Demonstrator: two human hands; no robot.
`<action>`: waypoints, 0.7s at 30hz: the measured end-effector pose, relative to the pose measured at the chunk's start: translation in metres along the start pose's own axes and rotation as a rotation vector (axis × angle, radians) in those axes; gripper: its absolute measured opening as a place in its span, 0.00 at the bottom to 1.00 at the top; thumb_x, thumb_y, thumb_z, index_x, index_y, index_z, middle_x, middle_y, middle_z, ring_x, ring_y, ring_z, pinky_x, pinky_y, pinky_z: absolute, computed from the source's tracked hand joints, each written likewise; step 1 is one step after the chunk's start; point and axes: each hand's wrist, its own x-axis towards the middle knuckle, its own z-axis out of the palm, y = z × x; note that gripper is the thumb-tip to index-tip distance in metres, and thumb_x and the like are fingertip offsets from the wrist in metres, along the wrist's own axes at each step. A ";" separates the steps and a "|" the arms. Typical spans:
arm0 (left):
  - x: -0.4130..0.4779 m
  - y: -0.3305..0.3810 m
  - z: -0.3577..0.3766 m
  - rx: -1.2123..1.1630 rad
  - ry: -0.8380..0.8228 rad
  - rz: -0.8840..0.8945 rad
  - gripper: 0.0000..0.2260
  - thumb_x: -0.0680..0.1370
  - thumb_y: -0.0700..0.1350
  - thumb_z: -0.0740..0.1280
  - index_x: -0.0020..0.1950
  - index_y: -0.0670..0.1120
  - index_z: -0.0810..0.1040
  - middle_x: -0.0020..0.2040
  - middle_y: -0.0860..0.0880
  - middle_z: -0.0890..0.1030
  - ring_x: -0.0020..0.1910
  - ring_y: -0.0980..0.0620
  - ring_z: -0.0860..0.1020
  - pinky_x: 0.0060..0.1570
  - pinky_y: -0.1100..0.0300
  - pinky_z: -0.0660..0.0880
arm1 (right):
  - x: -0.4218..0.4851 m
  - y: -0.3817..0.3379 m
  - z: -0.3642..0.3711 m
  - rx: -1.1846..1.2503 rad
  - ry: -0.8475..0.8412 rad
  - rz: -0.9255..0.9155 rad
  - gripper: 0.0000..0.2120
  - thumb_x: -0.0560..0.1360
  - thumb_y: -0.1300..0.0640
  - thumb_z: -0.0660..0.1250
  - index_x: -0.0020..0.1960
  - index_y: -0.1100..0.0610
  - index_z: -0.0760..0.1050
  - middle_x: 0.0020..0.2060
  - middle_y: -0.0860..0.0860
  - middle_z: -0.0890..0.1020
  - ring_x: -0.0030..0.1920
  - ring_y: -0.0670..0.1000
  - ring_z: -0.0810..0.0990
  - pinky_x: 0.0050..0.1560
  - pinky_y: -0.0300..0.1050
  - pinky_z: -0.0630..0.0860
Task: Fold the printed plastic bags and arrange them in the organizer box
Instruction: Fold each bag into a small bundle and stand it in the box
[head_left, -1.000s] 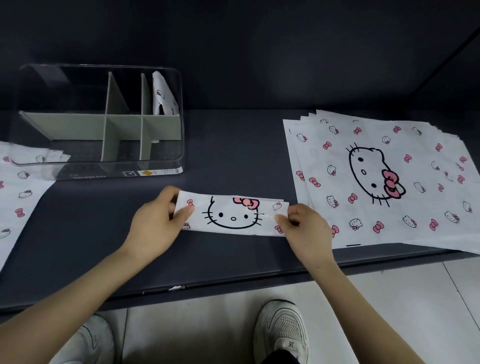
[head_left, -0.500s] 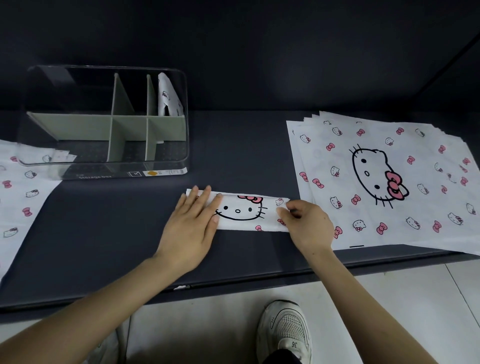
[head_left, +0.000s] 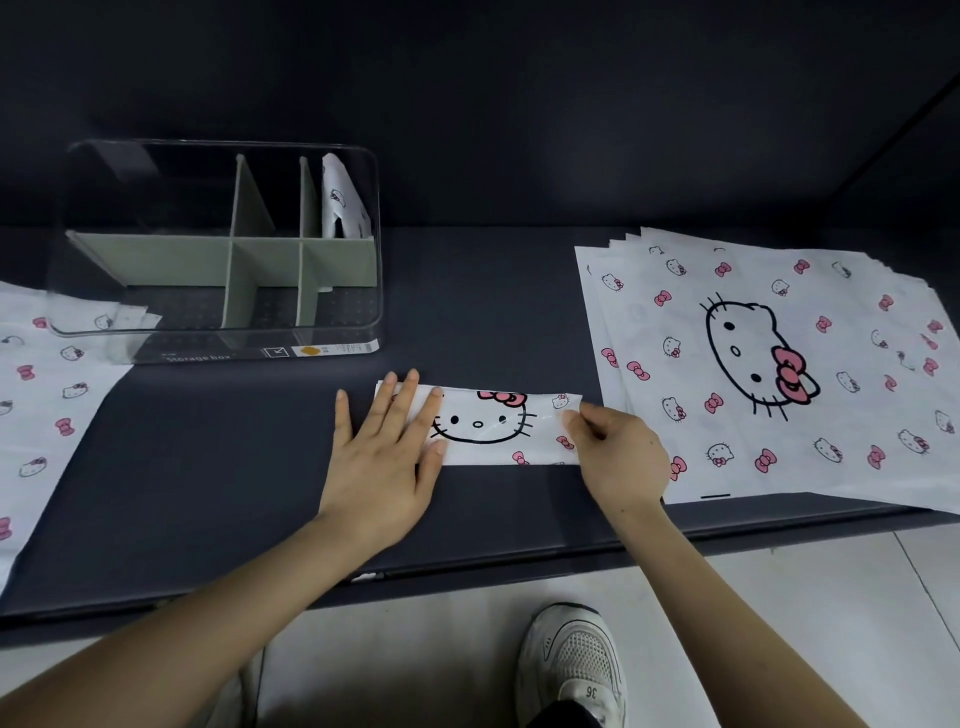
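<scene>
Pinches the right end of the folded strip (head_left: 498, 428) between thumb and curled fingers of the right grip (head_left: 618, 452), clamped on the plastic, forearm slanting in from lower right. Presses the left grip (head_left: 382, 457) palm down on the strip's left end, fingers straight and slightly apart, forearm reaching in from lower left.

Long, narrow and white, with a black-outlined cat face and pink bow uppermost and small bows at the right end. Lies flat near the front of the dark worktop (head_left: 208, 493), in front of the clear organizer box (head_left: 171, 353) and just beside the right stack (head_left: 779, 364) of flat bags.

Counted: one strip under the hands; one stored bag (head_left: 340, 202) upright in the box's far right compartment; two lots of flat bags, the right stack and a left pile (head_left: 41, 395), sheets too overlapped to count.
</scene>
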 end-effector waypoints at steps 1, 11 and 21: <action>0.001 0.000 0.000 0.004 -0.006 -0.001 0.24 0.81 0.55 0.48 0.74 0.48 0.66 0.75 0.45 0.64 0.75 0.45 0.61 0.71 0.41 0.45 | -0.001 -0.001 0.002 -0.002 0.008 -0.016 0.16 0.79 0.50 0.61 0.32 0.49 0.68 0.28 0.49 0.74 0.35 0.54 0.71 0.30 0.40 0.61; 0.000 0.001 0.002 -0.002 -0.021 -0.033 0.29 0.79 0.64 0.47 0.75 0.50 0.63 0.77 0.47 0.60 0.76 0.48 0.55 0.72 0.41 0.40 | -0.038 -0.030 0.037 -0.449 0.051 -0.708 0.24 0.78 0.49 0.52 0.69 0.58 0.72 0.68 0.59 0.72 0.69 0.61 0.70 0.68 0.64 0.56; 0.001 -0.001 -0.001 -0.005 -0.027 -0.014 0.29 0.79 0.63 0.47 0.76 0.51 0.63 0.77 0.48 0.59 0.76 0.49 0.54 0.71 0.39 0.42 | -0.028 0.016 0.023 -0.520 -0.071 -0.545 0.26 0.82 0.44 0.42 0.75 0.54 0.60 0.73 0.53 0.66 0.73 0.56 0.64 0.70 0.62 0.49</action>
